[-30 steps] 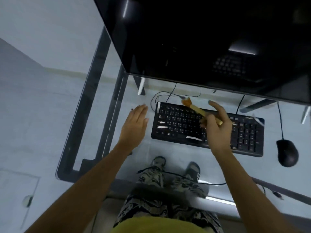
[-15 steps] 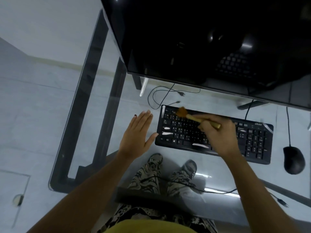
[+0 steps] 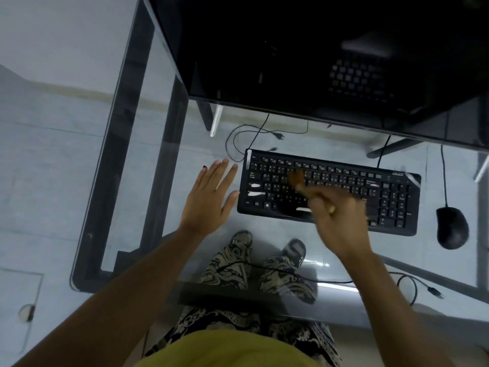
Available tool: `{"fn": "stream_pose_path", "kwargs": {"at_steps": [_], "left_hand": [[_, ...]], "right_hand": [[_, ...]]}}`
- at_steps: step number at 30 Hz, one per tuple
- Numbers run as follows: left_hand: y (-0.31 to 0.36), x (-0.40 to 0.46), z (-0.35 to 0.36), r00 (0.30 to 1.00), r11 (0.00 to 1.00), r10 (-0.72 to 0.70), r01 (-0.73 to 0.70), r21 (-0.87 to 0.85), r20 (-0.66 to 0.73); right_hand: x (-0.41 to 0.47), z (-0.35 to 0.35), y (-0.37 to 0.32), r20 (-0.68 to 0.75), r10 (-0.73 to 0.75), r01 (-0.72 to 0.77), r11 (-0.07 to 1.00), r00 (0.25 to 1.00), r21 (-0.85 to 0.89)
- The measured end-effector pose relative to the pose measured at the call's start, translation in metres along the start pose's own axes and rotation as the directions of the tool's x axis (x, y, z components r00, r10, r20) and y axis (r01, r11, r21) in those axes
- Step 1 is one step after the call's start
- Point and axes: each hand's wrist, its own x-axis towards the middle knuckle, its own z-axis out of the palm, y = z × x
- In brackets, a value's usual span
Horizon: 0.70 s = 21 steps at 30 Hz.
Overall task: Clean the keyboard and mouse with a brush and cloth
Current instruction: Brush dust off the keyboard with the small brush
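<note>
Keyboard (image 3: 330, 190): R hand (image 3: 340, 223) grips brush (image 3: 304, 185) on keys, L hand (image 3: 209, 200) flat, open.

— Where is there room opening up on that glass desk (image 3: 158, 160)?

— The left stretch is lying bare, from the frame edge across to the left hand (image 3: 209, 201), which is resting flat just beside the keyboard (image 3: 391, 200) and closing off its left end.

— And over the keys?

— The right hand (image 3: 338, 223) is hanging over the middle with the brush (image 3: 304, 185), blurred, so the centre is blocked. The number pad end is staying uncovered.

— Further right?

— A clear strip is lying between keyboard and mouse (image 3: 452, 227). Behind, the monitor (image 3: 291, 49) is overhanging, and cables (image 3: 248, 136) are trailing there.
</note>
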Motion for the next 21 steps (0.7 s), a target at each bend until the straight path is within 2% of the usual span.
{"fn": "stream_pose_path", "kwargs": {"at_steps": [2, 3, 5, 6, 7, 8, 9, 10, 11, 12, 14, 15, 16, 19, 20, 21], "left_hand": [[0.001, 0.000, 0.000, 1.000, 1.000, 0.010, -0.010, 0.022, 0.000], [0.001, 0.000, 0.000, 1.000, 0.999, 0.012, -0.012, 0.033, 0.002], [0.000, 0.001, 0.001, 1.000, 0.999, 0.013, -0.013, 0.049, 0.007], [-0.001, 0.001, 0.001, 1.000, 0.998, 0.013, -0.014, 0.054, 0.008], [0.000, 0.001, 0.002, 1.000, 0.998, 0.014, -0.014, 0.057, 0.007], [0.000, 0.001, 0.001, 1.000, 0.998, 0.015, -0.016, 0.061, 0.008], [0.000, 0.002, 0.001, 1.000, 0.998, 0.018, -0.019, 0.066, 0.011], [0.000, 0.001, 0.001, 1.000, 0.997, 0.020, -0.021, 0.071, 0.014], [0.000, 0.002, 0.001, 1.000, 0.997, 0.020, -0.021, 0.077, 0.014], [0.000, 0.001, 0.001, 1.000, 0.996, 0.019, -0.020, 0.083, 0.014], [-0.001, 0.002, 0.002, 1.000, 0.996, 0.019, -0.020, 0.088, 0.015], [-0.001, 0.002, 0.002, 1.000, 0.996, 0.020, -0.021, 0.090, 0.015], [0.000, 0.002, 0.001, 1.000, 0.996, 0.020, -0.021, 0.092, 0.013], [0.000, 0.002, 0.001, 1.000, 0.996, 0.022, -0.022, 0.083, 0.003], [0.000, 0.002, 0.001, 1.000, 0.997, 0.019, -0.020, 0.080, 0.002], [0.000, 0.002, 0.001, 1.000, 0.996, 0.017, -0.018, 0.082, 0.004]], "right_hand": [[-0.013, 0.007, -0.005, 0.231, 0.018, -0.018, 1.000, 0.973, -0.002], [-0.018, 0.009, -0.007, 0.233, 0.029, -0.034, 0.999, 0.972, 0.019], [-0.022, 0.009, -0.007, 0.017, 0.073, -0.075, 0.989, 0.997, 0.125], [-0.021, 0.009, -0.005, -0.099, 0.080, -0.067, 0.989, 0.992, 0.129], [-0.022, 0.010, -0.005, -0.145, 0.072, -0.060, 0.995, 0.987, 0.084], [-0.024, 0.014, -0.005, -0.102, 0.063, -0.059, 0.998, 0.993, 0.039], [-0.027, 0.019, -0.006, 0.015, 0.062, -0.063, 0.998, 0.998, 0.029], [-0.032, 0.022, -0.008, 0.138, 0.068, -0.076, 0.996, 0.988, 0.056], [-0.036, 0.024, -0.012, 0.202, 0.070, -0.091, 0.991, 0.977, 0.096], [-0.038, 0.026, -0.013, 0.187, 0.069, -0.097, 0.984, 0.980, 0.149], [-0.039, 0.026, -0.011, -0.006, 0.087, -0.083, 0.971, 0.996, 0.225], [-0.038, 0.027, -0.011, -0.087, 0.095, -0.075, 0.974, 0.992, 0.212], [-0.038, 0.029, -0.012, -0.093, 0.098, -0.080, 0.982, 0.991, 0.173], [-0.048, 0.047, -0.023, 0.173, 0.047, -0.058, 0.997, 0.984, 0.059], [-0.050, 0.049, -0.027, 0.192, 0.030, -0.045, 0.997, 0.981, 0.071], [-0.050, 0.049, -0.027, 0.150, 0.039, -0.053, 0.994, 0.988, 0.095]]}}
